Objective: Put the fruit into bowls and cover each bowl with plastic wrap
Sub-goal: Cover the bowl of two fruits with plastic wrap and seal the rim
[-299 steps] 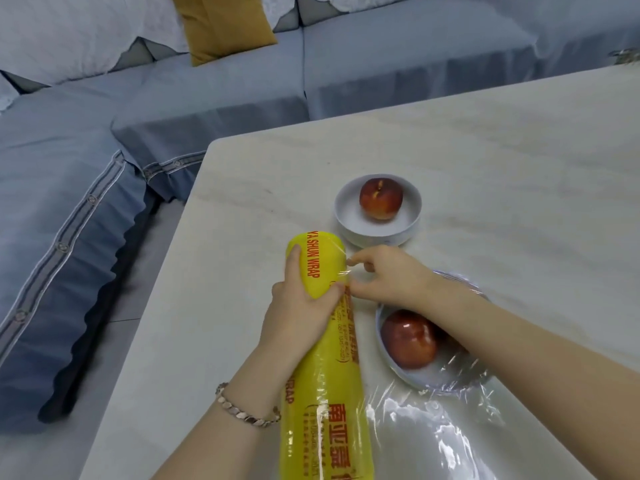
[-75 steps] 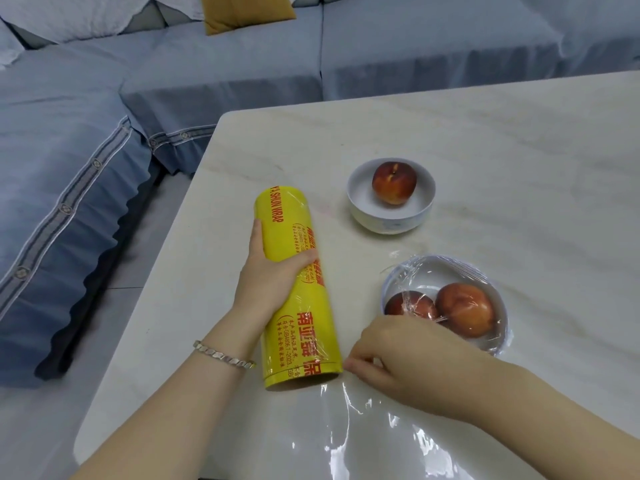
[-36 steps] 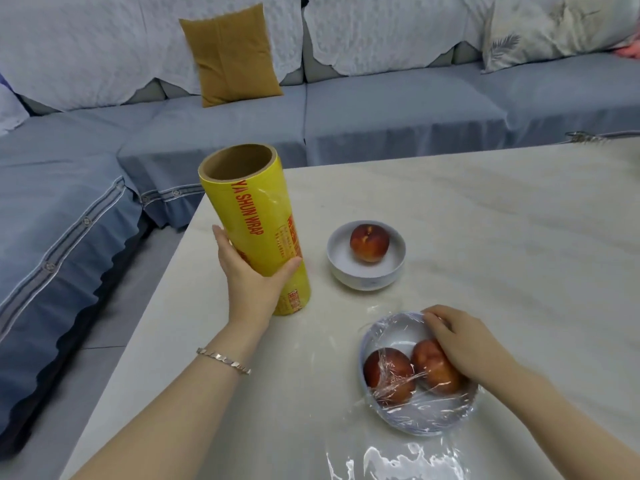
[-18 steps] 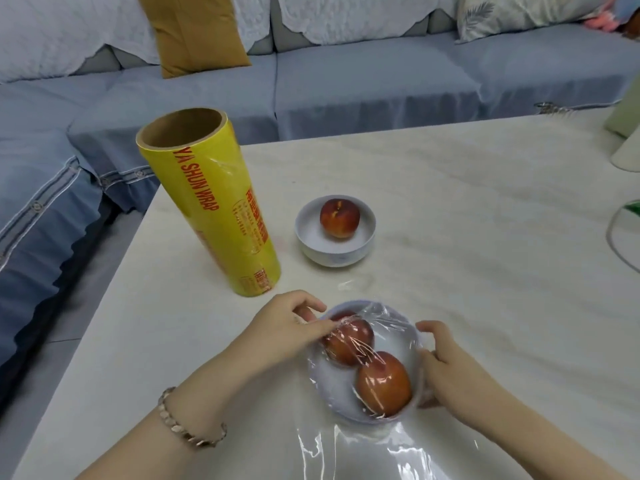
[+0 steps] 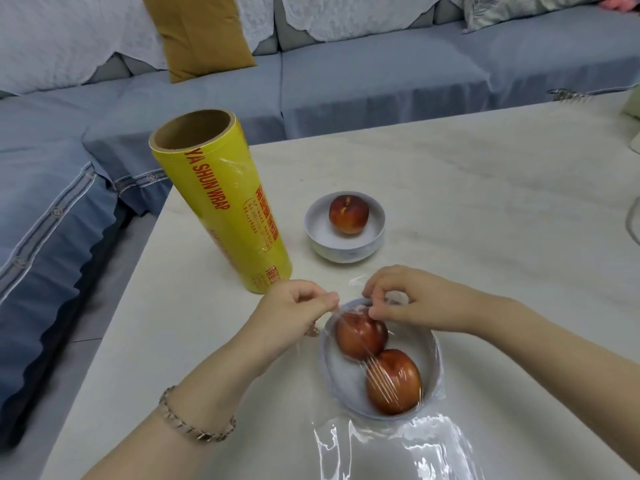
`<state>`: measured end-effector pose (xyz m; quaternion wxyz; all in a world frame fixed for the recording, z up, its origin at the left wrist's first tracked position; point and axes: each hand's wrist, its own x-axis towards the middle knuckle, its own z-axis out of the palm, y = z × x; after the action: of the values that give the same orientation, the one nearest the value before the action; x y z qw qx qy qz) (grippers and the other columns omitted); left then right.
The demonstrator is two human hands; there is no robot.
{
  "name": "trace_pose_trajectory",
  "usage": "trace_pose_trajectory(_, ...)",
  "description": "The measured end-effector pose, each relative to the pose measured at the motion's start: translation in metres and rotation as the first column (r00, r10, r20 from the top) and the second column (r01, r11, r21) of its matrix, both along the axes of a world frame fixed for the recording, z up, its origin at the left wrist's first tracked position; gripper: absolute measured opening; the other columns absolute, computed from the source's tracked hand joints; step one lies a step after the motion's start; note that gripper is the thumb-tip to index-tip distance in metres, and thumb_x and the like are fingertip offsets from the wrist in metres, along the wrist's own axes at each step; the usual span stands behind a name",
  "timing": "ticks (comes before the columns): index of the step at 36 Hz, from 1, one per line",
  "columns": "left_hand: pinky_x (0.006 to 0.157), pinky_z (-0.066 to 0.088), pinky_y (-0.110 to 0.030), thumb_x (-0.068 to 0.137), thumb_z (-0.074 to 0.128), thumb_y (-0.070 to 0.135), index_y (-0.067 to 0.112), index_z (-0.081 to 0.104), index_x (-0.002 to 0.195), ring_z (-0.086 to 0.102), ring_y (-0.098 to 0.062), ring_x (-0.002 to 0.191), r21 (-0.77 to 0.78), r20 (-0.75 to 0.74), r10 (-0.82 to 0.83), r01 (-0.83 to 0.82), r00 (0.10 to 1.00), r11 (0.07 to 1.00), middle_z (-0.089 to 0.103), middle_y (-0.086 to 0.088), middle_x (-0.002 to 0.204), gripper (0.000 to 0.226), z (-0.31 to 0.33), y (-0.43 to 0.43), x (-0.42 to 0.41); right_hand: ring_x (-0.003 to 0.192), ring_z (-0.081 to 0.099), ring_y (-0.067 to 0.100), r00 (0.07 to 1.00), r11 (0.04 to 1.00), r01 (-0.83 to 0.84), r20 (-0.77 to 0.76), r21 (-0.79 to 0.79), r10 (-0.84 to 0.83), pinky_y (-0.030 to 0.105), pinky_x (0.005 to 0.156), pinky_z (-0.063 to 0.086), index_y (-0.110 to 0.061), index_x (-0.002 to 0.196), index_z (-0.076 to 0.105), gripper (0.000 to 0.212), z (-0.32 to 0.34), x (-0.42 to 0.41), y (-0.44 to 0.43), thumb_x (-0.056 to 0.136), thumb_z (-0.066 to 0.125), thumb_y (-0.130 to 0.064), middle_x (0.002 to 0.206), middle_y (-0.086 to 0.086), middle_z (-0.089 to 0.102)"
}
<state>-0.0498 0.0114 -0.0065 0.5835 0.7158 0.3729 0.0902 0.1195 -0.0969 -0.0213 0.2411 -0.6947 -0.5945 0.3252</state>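
Note:
A near white bowl (image 5: 431, 355) holds two red peaches (image 5: 360, 336) under a loose sheet of plastic wrap (image 5: 391, 441) that trails toward me on the table. My left hand (image 5: 294, 311) pinches the wrap at the bowl's far left rim. My right hand (image 5: 412, 296) pinches the wrap over the bowl's far rim. A second white bowl (image 5: 344, 242) with one peach (image 5: 348, 214) stands uncovered farther back. The yellow wrap roll (image 5: 221, 202) stands upright to its left.
The pale marble table (image 5: 485, 202) ends at its left edge close to the roll. A blue sofa (image 5: 346, 74) with a mustard cushion (image 5: 201, 32) runs behind and along the left. Part of a clear object (image 5: 635, 220) shows at the right edge.
The roll went from lying under my left hand to standing upright, then was let go. Both hands moved to the near bowl's far rim and now pinch the wrap there.

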Motion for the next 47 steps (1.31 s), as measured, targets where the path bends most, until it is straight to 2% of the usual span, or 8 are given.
trace_pose_trajectory(3,0.042,0.045,-0.019,0.088,0.061,0.011,0.011,0.063,0.062,0.036,-0.004,0.035,-0.003,0.058,0.048,-0.048,0.997,0.999,0.037,0.011,0.037,0.026,-0.003,-0.005,0.001,0.088,0.061,0.015,0.987,0.996,0.084,-0.141,0.025,-0.079,0.029,0.09,0.045,-0.029,0.066,0.062,0.015,0.005,0.008,-0.004,0.078,0.071,-0.028,0.092,0.001,0.068)
trace_pose_trajectory(9,0.037,0.026,-0.014,0.086,0.064,0.017,0.009,0.06,0.068,0.026,-0.009,0.034,-0.039,0.068,0.062,-0.059,0.996,0.997,0.034,0.006,0.038,0.02,-0.007,-0.008,-0.004,0.053,0.057,0.004,0.878,0.965,0.26,-0.423,0.032,-0.223,0.015,0.059,0.046,-0.015,0.058,0.07,0.015,0.001,0.021,-0.012,0.069,0.076,-0.006,0.053,-0.004,0.065)
trace_pose_trajectory(19,0.04,0.028,-0.013,0.081,0.069,0.018,0.013,0.059,0.056,0.029,-0.006,0.039,0.027,0.014,0.038,-0.039,0.999,0.999,0.033,0.005,0.044,0.028,-0.009,-0.005,-0.023,0.048,0.054,0.01,0.786,0.938,0.344,-0.533,-0.045,-0.314,0.016,0.053,0.048,-0.009,0.069,0.057,0.017,-0.009,0.021,-0.007,0.085,0.062,-0.011,0.05,-0.001,0.059)
trace_pose_trajectory(27,0.073,0.039,-0.03,0.089,0.057,0.011,0.0,0.053,0.069,0.045,-0.017,0.07,-0.021,0.151,0.238,-0.237,0.96,0.971,0.048,-0.011,0.07,0.024,-0.01,-0.016,-0.01,0.045,0.043,0.003,0.925,0.969,0.175,-0.31,-0.172,-0.222,0.015,0.055,0.04,-0.004,0.085,0.067,0.029,-0.001,0.018,0.002,0.093,0.049,-0.025,0.052,-0.007,0.046)
trace_pose_trajectory(33,0.043,0.028,-0.021,0.092,0.053,0.008,0.012,0.041,0.057,0.033,-0.01,0.039,-0.197,0.182,0.418,-0.384,0.89,0.902,0.043,-0.003,0.052,0.036,-0.013,-0.027,0.004,0.044,0.038,0.005,0.97,0.98,0.092,-0.207,-0.177,-0.128,0.011,0.048,0.035,-0.002,0.071,0.06,0.041,0.005,0.015,0.005,0.085,0.057,-0.041,0.053,-0.002,0.042)
trace_pose_trajectory(40,0.055,0.032,-0.025,0.096,0.047,0.027,0.01,0.039,0.071,0.041,-0.017,0.062,0.483,0.103,0.263,-0.279,0.959,0.83,0.045,-0.004,0.064,0.031,-0.028,-0.036,0.001,0.043,0.044,-0.002,0.95,0.981,0.194,-0.25,0.009,-0.186,0.005,0.048,0.033,-0.012,0.07,0.058,0.021,-0.003,0.013,0.005,0.086,0.063,-0.025,0.052,-0.013,0.051)
trace_pose_trajectory(44,0.058,0.038,-0.03,0.098,0.039,0.033,0.013,0.041,0.08,0.053,-0.026,0.071,0.54,0.037,0.291,-0.264,0.956,0.799,0.059,-0.006,0.074,0.027,-0.038,-0.037,0.001,0.062,0.054,-0.003,0.977,0.969,0.215,-0.026,0.123,-0.213,0.011,0.061,0.039,-0.028,0.068,0.052,0.023,-0.015,0.005,0.001,0.09,0.055,-0.035,0.07,-0.017,0.064)
trace_pose_trajectory(47,0.066,0.045,-0.043,0.098,0.038,0.034,0.014,0.043,0.083,0.058,-0.032,0.075,0.533,0.052,0.33,-0.306,0.943,0.789,0.066,-0.007,0.079,0.026,-0.043,-0.037,0.004,0.074,0.058,0.015,0.956,0.962,0.22,0.162,0.164,-0.246,0.035,0.073,0.048,-0.028,0.075,0.053,0.024,-0.018,0.001,0.002,0.091,0.046,-0.044,0.083,-0.002,0.071)
